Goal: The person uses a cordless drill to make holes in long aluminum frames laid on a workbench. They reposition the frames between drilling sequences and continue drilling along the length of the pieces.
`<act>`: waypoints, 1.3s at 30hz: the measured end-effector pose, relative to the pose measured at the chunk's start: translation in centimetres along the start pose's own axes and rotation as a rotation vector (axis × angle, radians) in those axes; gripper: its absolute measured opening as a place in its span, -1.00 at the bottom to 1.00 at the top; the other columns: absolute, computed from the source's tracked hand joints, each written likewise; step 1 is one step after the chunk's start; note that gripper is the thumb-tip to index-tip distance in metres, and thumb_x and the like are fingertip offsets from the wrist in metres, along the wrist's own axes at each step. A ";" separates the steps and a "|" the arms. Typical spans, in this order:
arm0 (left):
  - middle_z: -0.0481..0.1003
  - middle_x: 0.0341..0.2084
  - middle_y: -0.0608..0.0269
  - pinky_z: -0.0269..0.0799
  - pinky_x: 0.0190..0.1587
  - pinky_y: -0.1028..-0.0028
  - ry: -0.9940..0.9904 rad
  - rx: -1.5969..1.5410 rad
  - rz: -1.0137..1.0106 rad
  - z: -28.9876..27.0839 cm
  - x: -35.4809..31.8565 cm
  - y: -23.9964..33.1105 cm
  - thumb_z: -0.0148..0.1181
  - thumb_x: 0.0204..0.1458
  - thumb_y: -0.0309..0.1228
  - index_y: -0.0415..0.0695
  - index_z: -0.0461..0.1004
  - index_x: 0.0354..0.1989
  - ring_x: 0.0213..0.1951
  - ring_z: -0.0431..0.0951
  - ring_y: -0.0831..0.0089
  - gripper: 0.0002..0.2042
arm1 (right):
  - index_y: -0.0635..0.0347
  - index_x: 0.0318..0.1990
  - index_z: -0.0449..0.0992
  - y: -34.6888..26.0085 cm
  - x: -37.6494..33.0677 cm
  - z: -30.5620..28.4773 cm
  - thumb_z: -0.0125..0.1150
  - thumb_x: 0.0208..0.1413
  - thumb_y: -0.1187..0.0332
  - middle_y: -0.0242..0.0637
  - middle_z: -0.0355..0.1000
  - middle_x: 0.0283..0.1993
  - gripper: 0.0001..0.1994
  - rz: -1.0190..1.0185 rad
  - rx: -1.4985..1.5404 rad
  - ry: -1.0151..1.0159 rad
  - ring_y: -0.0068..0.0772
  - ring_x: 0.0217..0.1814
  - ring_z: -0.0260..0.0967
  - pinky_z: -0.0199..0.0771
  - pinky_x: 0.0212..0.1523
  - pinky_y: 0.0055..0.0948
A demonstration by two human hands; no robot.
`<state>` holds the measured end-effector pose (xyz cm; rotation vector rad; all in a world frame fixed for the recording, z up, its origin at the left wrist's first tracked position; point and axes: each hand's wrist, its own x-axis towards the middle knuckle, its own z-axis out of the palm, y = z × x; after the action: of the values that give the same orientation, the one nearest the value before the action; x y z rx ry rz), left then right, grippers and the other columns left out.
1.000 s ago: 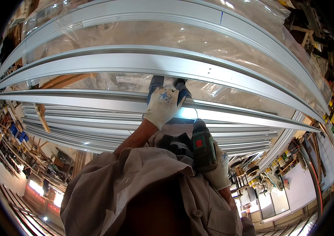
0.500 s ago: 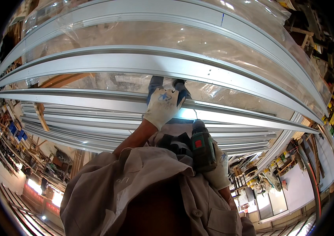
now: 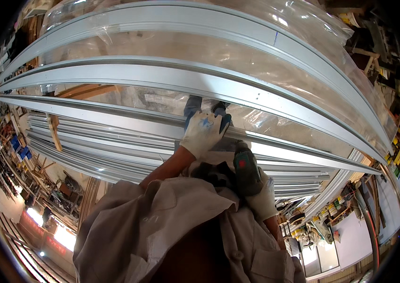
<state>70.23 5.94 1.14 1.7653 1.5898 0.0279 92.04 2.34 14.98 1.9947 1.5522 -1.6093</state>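
Note:
A long silver aluminium profile [image 3: 129, 119] runs across in front of me. My left hand [image 3: 204, 134], in a white work glove with blue on the fingers, is closed over it, fingers curled at its upper edge. Close to my body, my right hand [image 3: 265, 197], also in a white glove, grips a dark green cordless drill [image 3: 247, 172] with a red patch. The drill's nose points away from me at the near side of the profile, just right of my left hand. Whether its bit touches the metal I cannot tell. Most of my right fingers are hidden behind the drill.
Beyond lie a second profile [image 3: 162, 75] and a wider one [image 3: 176, 16], with clear plastic film [image 3: 304, 61] around them. Several more profiles [image 3: 101, 153] are stacked below. A wooden piece [image 3: 54, 132] stands at the left; cluttered shelves [image 3: 20, 151] line the left side.
The bright light by the drill's nose has gone out. Both hands and the drill appear slightly further right in the picture as the view shifts. My left hand stays on the profile.

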 end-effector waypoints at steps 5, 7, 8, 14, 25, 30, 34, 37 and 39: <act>0.63 -0.42 0.06 0.45 -0.09 0.19 0.003 0.006 0.000 0.5 0.2 -0.4 0.08 0.26 -0.13 -0.12 0.58 -0.27 -0.28 0.64 0.14 -0.69 | 0.33 -0.12 0.55 -0.4 -1.0 0.3 0.43 -0.11 0.35 0.08 0.56 -0.32 -0.62 0.000 -0.004 0.034 0.17 -0.25 0.57 0.53 -0.28 -0.13; 0.63 -0.49 0.10 0.52 -0.24 0.20 0.083 0.073 0.015 0.6 0.2 -1.1 0.15 0.21 -0.13 -0.09 0.62 -0.28 -0.40 0.64 0.14 -0.71 | 0.33 -0.15 0.56 -1.1 -1.9 0.2 0.42 -0.10 0.36 0.07 0.56 -0.33 -0.66 0.019 -0.037 0.005 0.17 -0.27 0.57 0.52 -0.31 -0.11; 0.63 -0.49 0.10 0.52 -0.24 0.20 0.100 0.101 0.026 0.8 -0.1 -1.6 0.15 0.21 -0.13 -0.09 0.62 -0.27 -0.41 0.64 0.14 -0.72 | 0.32 -0.16 0.57 -1.6 -2.5 0.0 0.41 -0.09 0.36 0.07 0.56 -0.33 -0.67 0.028 -0.053 -0.008 0.17 -0.28 0.56 0.52 -0.33 -0.11; 0.62 -0.53 0.18 0.49 -0.31 0.24 0.217 0.152 0.104 1.6 0.1 -0.9 0.12 0.22 -0.17 -0.05 0.61 -0.31 -0.46 0.62 0.16 -0.76 | 0.30 -0.17 0.56 0.4 -5.4 0.3 0.38 -0.06 0.37 0.06 0.53 -0.39 -0.71 -0.141 -0.046 0.100 0.20 -0.33 0.53 0.48 -0.37 -0.11; 0.63 -0.49 0.12 0.48 -0.19 0.20 0.071 0.167 0.049 0.9 0.3 -0.4 0.03 0.26 -0.19 -0.07 0.61 -0.41 -0.37 0.65 0.16 -0.69 | 0.33 -0.15 0.51 2.0 -5.5 2.6 0.40 -0.06 0.31 0.13 0.52 -0.35 -0.64 -0.110 0.161 0.166 0.26 -0.29 0.53 0.47 -0.33 -0.05; 0.62 -0.52 0.08 0.51 -0.26 0.18 0.096 0.185 0.096 0.5 0.3 -0.2 0.03 0.26 -0.21 -0.06 0.62 -0.46 -0.41 0.65 0.13 -0.68 | 0.36 -0.23 0.51 2.0 -5.2 3.3 0.40 -0.07 0.35 0.10 0.51 -0.40 -0.70 -0.106 0.158 0.201 0.22 -0.36 0.52 0.44 -0.39 -0.09; 0.62 -0.53 0.08 0.50 -0.28 0.17 0.112 0.147 0.093 0.3 0.2 -0.2 0.03 0.26 -0.22 -0.06 0.62 -0.44 -0.42 0.64 0.12 -0.68 | 0.36 -0.23 0.52 2.1 -5.1 3.3 0.39 -0.06 0.36 0.10 0.51 -0.40 -0.71 -0.096 0.175 0.185 0.20 -0.37 0.53 0.44 -0.40 -0.10; 0.62 -0.52 0.06 0.49 -0.28 0.17 0.115 0.107 0.084 0.2 0.1 -0.2 0.01 0.27 -0.21 -0.07 0.62 -0.43 -0.41 0.64 0.12 -0.67 | 0.37 -0.22 0.52 2.1 -5.1 3.4 0.39 -0.07 0.36 0.09 0.52 -0.39 -0.71 -0.124 0.202 0.197 0.19 -0.38 0.53 0.44 -0.40 -0.10; 0.62 -0.52 0.05 0.49 -0.27 0.17 0.118 0.114 0.090 0.2 0.1 -0.3 -0.01 0.28 -0.20 -0.08 0.62 -0.43 -0.41 0.64 0.11 -0.65 | 0.37 -0.21 0.53 2.1 -5.2 3.5 0.39 -0.07 0.36 0.08 0.52 -0.39 -0.70 -0.126 0.195 0.200 0.18 -0.39 0.54 0.45 -0.40 -0.11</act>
<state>70.11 5.90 0.84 1.9552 1.6217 0.0878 91.93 -4.02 16.63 2.2627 1.6784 -1.7138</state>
